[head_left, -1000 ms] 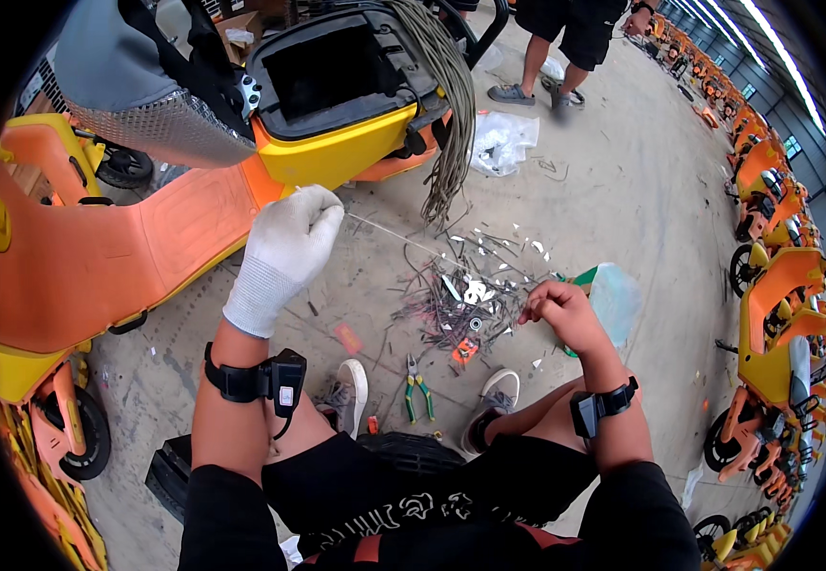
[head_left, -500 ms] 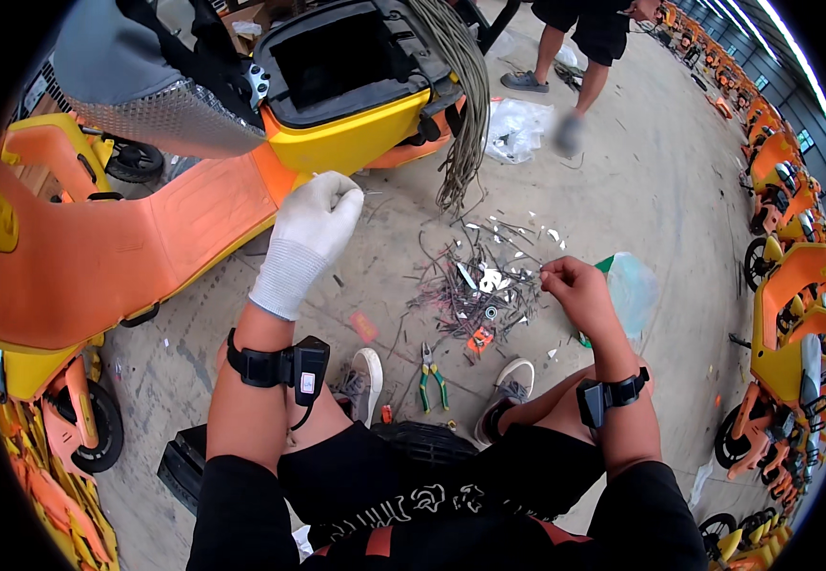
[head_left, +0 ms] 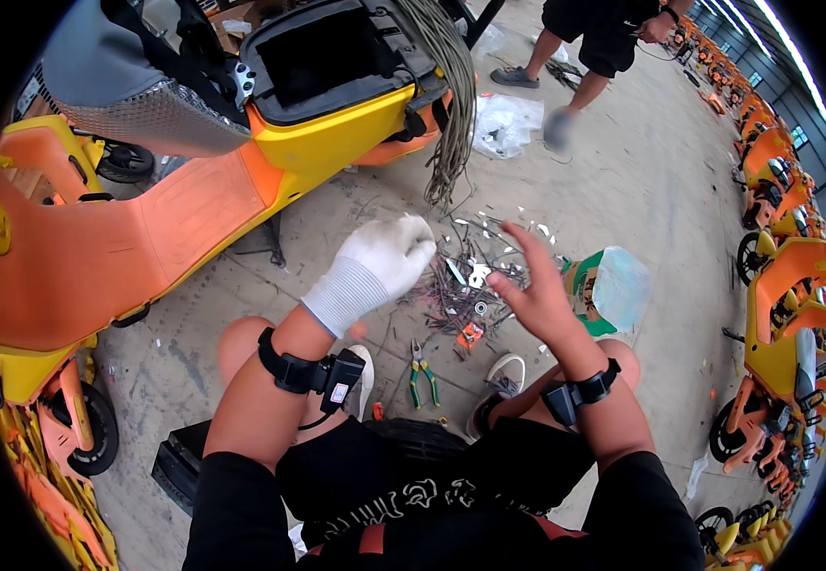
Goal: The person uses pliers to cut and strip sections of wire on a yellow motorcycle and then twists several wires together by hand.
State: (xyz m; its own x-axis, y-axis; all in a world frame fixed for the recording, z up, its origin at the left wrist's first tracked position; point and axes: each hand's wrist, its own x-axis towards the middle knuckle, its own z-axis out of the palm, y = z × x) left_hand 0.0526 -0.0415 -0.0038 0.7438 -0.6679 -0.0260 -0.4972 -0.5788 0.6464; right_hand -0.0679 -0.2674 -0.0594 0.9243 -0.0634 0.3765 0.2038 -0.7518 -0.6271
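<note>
My left hand [head_left: 375, 266], in a white knit glove, is closed over the floor debris; whatever it may hold is hidden. My right hand [head_left: 538, 295], bare, has its fingers apart and holds nothing visible, just to the right of the glove. Beneath both lies a pile of dark strands and white scraps [head_left: 446, 295], with an orange piece [head_left: 470, 335]. Green-and-yellow pliers [head_left: 417, 376] lie between my shoes. A green container with translucent plastic [head_left: 613, 290] sits beyond my right hand.
An orange-yellow scooter [head_left: 194, 205] stands at left, a bundle of cords [head_left: 446, 143] draped from its rear. Another person's legs [head_left: 584, 48] are at the upper right, near a plastic bag [head_left: 498, 128]. Rows of scooters [head_left: 775, 352] line the right side.
My gloved hand has moved right and down toward my right hand, which has moved left and spread its fingers. The thin line earlier stretched between them is no longer visible.
</note>
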